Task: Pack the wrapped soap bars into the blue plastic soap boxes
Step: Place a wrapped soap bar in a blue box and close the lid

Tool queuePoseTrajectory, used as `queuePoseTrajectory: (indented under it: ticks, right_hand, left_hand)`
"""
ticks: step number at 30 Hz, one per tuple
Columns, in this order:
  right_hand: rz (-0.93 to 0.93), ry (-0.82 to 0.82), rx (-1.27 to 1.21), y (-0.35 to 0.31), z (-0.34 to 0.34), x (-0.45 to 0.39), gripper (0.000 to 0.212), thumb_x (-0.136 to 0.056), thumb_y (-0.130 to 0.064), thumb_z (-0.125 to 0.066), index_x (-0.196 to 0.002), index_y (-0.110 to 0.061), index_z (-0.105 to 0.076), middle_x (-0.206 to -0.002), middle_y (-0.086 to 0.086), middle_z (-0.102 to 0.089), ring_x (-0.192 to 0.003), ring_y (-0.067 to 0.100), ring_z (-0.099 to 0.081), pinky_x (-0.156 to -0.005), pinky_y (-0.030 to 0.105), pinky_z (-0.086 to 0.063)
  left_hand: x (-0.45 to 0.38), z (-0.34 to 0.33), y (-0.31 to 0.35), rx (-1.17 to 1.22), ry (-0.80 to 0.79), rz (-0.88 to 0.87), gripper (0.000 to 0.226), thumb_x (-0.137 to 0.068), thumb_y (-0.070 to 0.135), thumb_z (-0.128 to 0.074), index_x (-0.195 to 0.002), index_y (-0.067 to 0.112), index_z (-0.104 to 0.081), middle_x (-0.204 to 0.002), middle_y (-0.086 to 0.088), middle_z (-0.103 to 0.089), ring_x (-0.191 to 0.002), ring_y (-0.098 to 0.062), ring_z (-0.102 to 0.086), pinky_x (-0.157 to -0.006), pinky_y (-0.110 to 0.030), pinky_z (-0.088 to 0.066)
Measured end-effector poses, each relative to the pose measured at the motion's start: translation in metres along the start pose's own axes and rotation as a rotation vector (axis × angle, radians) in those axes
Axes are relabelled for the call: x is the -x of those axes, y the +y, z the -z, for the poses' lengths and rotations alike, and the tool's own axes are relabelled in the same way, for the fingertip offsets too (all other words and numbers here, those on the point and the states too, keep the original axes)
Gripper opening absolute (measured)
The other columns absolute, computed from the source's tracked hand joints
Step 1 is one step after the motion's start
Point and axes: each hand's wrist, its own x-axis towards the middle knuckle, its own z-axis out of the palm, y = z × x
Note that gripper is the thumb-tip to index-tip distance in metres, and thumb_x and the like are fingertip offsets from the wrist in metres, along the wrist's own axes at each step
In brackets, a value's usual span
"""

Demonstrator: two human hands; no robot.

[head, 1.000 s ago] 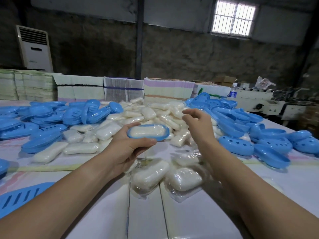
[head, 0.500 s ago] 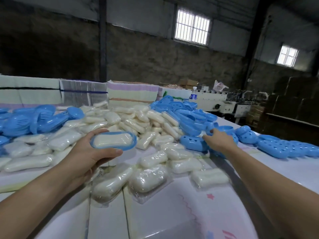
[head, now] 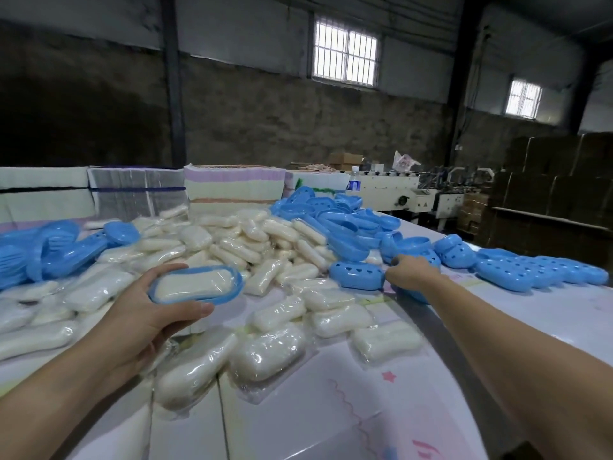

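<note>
Soap bar (head: 194, 284) in box half (head: 195, 298), left hand (head: 146, 320) clasping it, right hand (head: 409, 272) gripping blue lid (head: 356, 275)

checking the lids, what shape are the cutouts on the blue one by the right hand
Heart-shaped cutouts on the blue lid, clearest in the head view.

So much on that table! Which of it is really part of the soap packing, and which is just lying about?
Part of the job:
- blue plastic box half with a wrapped white soap bar inside, held by the left hand
- blue perforated plastic lid, by the right hand
- pile of wrapped white soap bars

Lying about:
- clear plastic water bottle
- brown cardboard cartons
- cream machine
</note>
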Motion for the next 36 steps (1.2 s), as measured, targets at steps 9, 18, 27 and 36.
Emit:
queuePoseTrajectory:
  ticks: [9, 18, 27, 36]
  right_hand:
    - [0.168, 0.286, -0.631, -0.028, 0.016, 0.021, 0.061, -0.078, -0.039, -0.067, -0.136, -0.034, -0.047, -0.131, 0.01, -0.049, -0.108, 0.033, -0.057, -0.089, 0.048, -0.052]
    - [0.604, -0.039, -1.323, -0.154, 0.018, 0.121, 0.067, -0.048, -0.053, -0.083, -0.102, -0.032, -0.049, -0.114, 0.003, -0.058, -0.099, 0.021, -0.064, -0.081, 0.036, -0.054]
    - [0.884, -0.172, -1.272, -0.198, -0.057, 0.178, 0.034, -0.071, -0.023, -0.087, -0.1, -0.026, -0.069, -0.107, 0.003, -0.066, -0.088, 0.014, -0.067, -0.077, 0.03, -0.059]
    - [0.934, -0.205, -1.279, -0.185, -0.054, 0.18, 0.032, -0.064, -0.031, -0.084, -0.092, -0.029, -0.069, -0.108, 0.006, -0.068, -0.09, 0.02, -0.069, -0.077, 0.039, -0.061]
  left_hand:
    - [0.004, -0.004, 0.002, -0.018, -0.01, -0.014, 0.081, -0.046, -0.011, -0.078, -0.121, 0.015, -0.063, -0.116, -0.016, -0.069, -0.078, -0.019, -0.076, -0.059, -0.021, -0.059]
    - [0.009, -0.009, 0.006, 0.021, 0.002, 0.005, 0.079, -0.048, -0.01, -0.079, -0.121, 0.013, -0.062, -0.112, -0.018, -0.07, -0.082, -0.022, -0.074, -0.062, -0.022, -0.06]
    - [0.009, -0.006, 0.01, 0.162, 0.001, -0.013, 0.053, -0.056, 0.004, -0.079, -0.108, 0.002, -0.07, -0.093, -0.014, -0.076, -0.083, -0.015, -0.074, -0.072, -0.022, -0.06]
    - [0.013, -0.007, 0.012, -0.026, 0.024, -0.014, 0.056, -0.057, 0.011, -0.089, -0.109, 0.02, -0.071, -0.092, -0.002, -0.077, -0.08, -0.011, -0.074, -0.06, -0.02, -0.056]
